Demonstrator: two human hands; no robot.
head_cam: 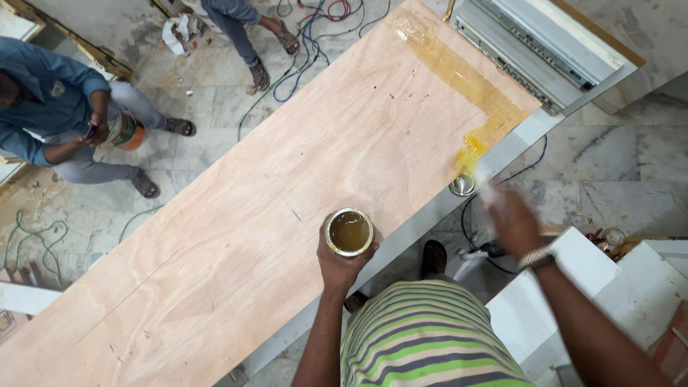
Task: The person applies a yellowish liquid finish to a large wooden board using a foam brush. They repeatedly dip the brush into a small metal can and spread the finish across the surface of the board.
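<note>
While the long plywood sheet (236, 215) fills most of the view, an open tin (350, 232) of amber adhesive is gripped from below by the left hand (344, 261), fingers wrapped round its wall, and it's held upright over the sheet's near edge, approx. mid-length. Thick brownish-yellow liquid is seen inside the tin, nearly to the rim. At the sheet's far right end a glossy yellow band of glue (459, 75) is spread along the short edge, and a wetter patch is seen at the near corner w/ drips. The right hand (512, 218) is caught in motion blur just off that corner, beside the sheet's near edge; a pale blurred thing is seen at its fingertips, but whether it's clenched or loose can't be told. A metal wristband (536, 256) is worn on that wrist. A small round metal lid (463, 185) is seen right at the sheet's near edge, below the wet corner. A white drawer unit w/ metal slides (530, 50) is set beyond the sheet's right end. Off the sheet's far long edge, a second person in blue (57, 107) is seated on the marble floor, and tangled cables (308, 36) are strewn near another person's sandalled feet (272, 57).
</note>
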